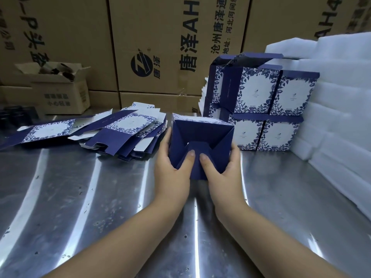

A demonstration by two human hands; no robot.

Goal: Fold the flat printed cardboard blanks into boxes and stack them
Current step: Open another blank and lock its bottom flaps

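A half-folded navy box (202,135) with a blue-and-white leaf print rests on the steel table (80,197), its open end facing me. My left hand (172,165) grips its left side and my right hand (222,167) grips its right side. Both thumbs press on the navy flap at the near edge. A loose pile of flat printed blanks (124,133) lies to the left of the box. Several folded boxes (261,105) stand stacked in two layers behind and to the right.
White foam sheets (331,97) are piled along the right side. Large brown cartons (160,47) form a wall at the back. A small open carton (60,89) with dark items sits at the back left.
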